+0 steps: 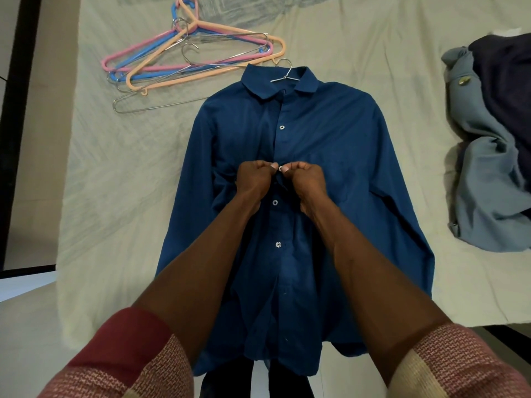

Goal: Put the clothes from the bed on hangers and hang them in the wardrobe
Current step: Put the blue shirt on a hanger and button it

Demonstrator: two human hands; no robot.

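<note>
A dark blue button-up shirt lies flat on the bed, front up, collar away from me. A metal hanger sits inside it, its hook poking out of the collar. My left hand and my right hand meet at the shirt's front placket, mid chest. Both have curled fingers pinching the fabric edges around a small white button. Other buttons above and below look fastened.
A heap of pink, blue, peach and metal hangers lies at the bed's far left. A pile of grey-blue and dark clothes sits at the right. The cream bedsheet covers the bed. A dark frame runs along the left edge.
</note>
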